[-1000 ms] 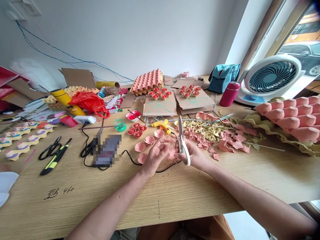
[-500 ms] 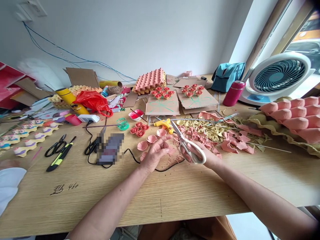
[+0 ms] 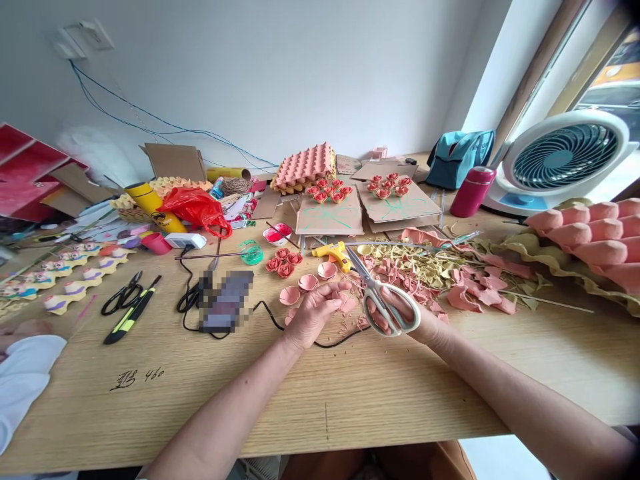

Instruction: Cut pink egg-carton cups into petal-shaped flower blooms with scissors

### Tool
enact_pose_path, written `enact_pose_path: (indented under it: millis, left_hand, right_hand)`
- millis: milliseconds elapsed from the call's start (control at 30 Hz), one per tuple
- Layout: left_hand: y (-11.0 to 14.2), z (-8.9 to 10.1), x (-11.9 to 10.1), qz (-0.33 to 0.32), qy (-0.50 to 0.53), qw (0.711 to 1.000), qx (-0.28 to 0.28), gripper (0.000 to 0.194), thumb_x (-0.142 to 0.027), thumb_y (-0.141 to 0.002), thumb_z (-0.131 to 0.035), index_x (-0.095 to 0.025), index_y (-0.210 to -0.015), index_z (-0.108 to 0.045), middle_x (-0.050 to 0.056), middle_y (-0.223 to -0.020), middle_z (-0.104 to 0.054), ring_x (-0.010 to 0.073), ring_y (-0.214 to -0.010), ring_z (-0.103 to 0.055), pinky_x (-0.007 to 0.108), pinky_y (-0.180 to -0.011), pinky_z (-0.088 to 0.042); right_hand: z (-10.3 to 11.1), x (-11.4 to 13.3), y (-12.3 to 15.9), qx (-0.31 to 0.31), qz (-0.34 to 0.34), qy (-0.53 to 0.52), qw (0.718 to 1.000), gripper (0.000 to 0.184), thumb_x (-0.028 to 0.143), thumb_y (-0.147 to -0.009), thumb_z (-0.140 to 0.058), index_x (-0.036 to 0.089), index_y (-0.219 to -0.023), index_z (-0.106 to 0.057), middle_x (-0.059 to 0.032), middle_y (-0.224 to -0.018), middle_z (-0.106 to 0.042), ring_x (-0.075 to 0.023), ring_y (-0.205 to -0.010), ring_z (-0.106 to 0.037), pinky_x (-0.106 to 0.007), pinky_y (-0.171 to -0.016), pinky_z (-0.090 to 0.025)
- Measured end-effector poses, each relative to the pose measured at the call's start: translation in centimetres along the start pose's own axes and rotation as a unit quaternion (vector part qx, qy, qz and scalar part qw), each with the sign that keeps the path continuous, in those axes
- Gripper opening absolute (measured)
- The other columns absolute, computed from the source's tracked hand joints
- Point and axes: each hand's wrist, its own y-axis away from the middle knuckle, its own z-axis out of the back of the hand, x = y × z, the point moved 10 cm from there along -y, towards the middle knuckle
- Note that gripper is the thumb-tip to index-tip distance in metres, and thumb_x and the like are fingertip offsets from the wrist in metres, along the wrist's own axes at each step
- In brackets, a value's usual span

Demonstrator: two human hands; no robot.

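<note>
Above the table (image 3: 350,400), right hand (image 3: 415,320) gripping scissors (image 3: 383,297), now tilted leftward; left hand (image 3: 315,313) pinching pink piece (image 3: 346,304).

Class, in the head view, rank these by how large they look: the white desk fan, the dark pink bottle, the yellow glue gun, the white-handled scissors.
1. White desk fan
2. White-handled scissors, though nearness to the camera inflates them
3. Dark pink bottle
4. Yellow glue gun

The scissors (image 3: 385,303) have white handles and grey blades. At eleven o'clock from them lies a yellow glue gun (image 3: 331,252). The paper cups (image 3: 300,288) are pink; the finished roses (image 3: 284,261) are red. At one o'clock stands a dark pink bottle (image 3: 471,191). The table (image 3: 350,387) shows pale wood grain.
</note>
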Motion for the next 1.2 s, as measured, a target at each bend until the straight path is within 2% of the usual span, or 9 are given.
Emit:
enact_pose_path:
  millis: [167, 533, 867, 1067, 1200]
  left_hand:
    - [-0.1, 1.0, -0.4, -0.022, -0.023, 0.998, -0.047, 0.025, -0.031, -0.07, -0.083, -0.019, -0.09, -0.076, 0.002, -0.085, -0.065, 0.014, -0.08, -0.055, 0.03, -0.08, -0.043]
    - [-0.5, 2.5, -0.8, -0.068, -0.067, 0.99, -0.101, 0.029, -0.035, -0.068, -0.085, -0.018, -0.089, -0.074, 0.004, -0.091, -0.069, 0.0149, -0.085, -0.06, 0.029, -0.082, -0.048]
    - [-0.6, 2.3, -0.6, -0.06, -0.081, 0.991, -0.089, 0.031, -0.038, -0.07, -0.086, -0.016, -0.086, -0.071, 0.003, -0.085, -0.072, 0.0162, -0.083, -0.066, 0.034, -0.088, -0.051]
    - [-0.2, 1.7, -1.1, -0.057, -0.106, 0.989, -0.088, 0.033, -0.041, -0.069, -0.087, -0.016, -0.079, -0.068, 0.001, -0.083, -0.07, 0.0158, -0.082, -0.067, 0.034, -0.089, -0.052]
    - [-0.3, 1.9, -1.4, -0.068, -0.117, 0.986, -0.094, 0.033, -0.043, -0.069, -0.086, -0.016, -0.078, -0.067, 0.0, -0.08, -0.068, 0.0157, -0.082, -0.067, 0.032, -0.088, -0.051]
  right_hand:
    - [-0.1, 0.4, 0.3, -0.007, 0.011, 0.017, 1.0, 0.054, 0.073, -0.088, -0.057, 0.019, -0.085, -0.058, 0.0014, -0.059, -0.055, -0.0124, -0.049, -0.048, -0.025, -0.047, -0.033]
    - [0.1, -0.2, 0.4, 0.018, 0.032, 0.082, 0.996, 0.053, 0.072, -0.091, -0.054, 0.019, -0.088, -0.059, 0.0004, -0.061, -0.056, -0.0122, -0.05, -0.047, -0.026, -0.048, -0.035]
    - [-0.6, -0.1, 0.6, 0.018, -0.005, 0.107, 0.994, 0.06, 0.077, -0.082, -0.061, 0.017, -0.083, -0.058, 0.0003, -0.061, -0.057, -0.0112, -0.05, -0.048, -0.024, -0.048, -0.034]
    - [-0.7, -0.2, 0.7, 0.026, -0.013, 0.115, 0.993, 0.061, 0.077, -0.082, -0.061, 0.017, -0.084, -0.059, -0.0002, -0.061, -0.058, -0.0105, -0.05, -0.048, -0.023, -0.048, -0.034]
    - [-1.0, 0.3, 0.7, 0.027, -0.003, 0.12, 0.992, 0.063, 0.08, -0.08, -0.06, 0.017, -0.079, -0.055, 0.0, -0.061, -0.057, -0.0099, -0.05, -0.047, -0.023, -0.048, -0.033]
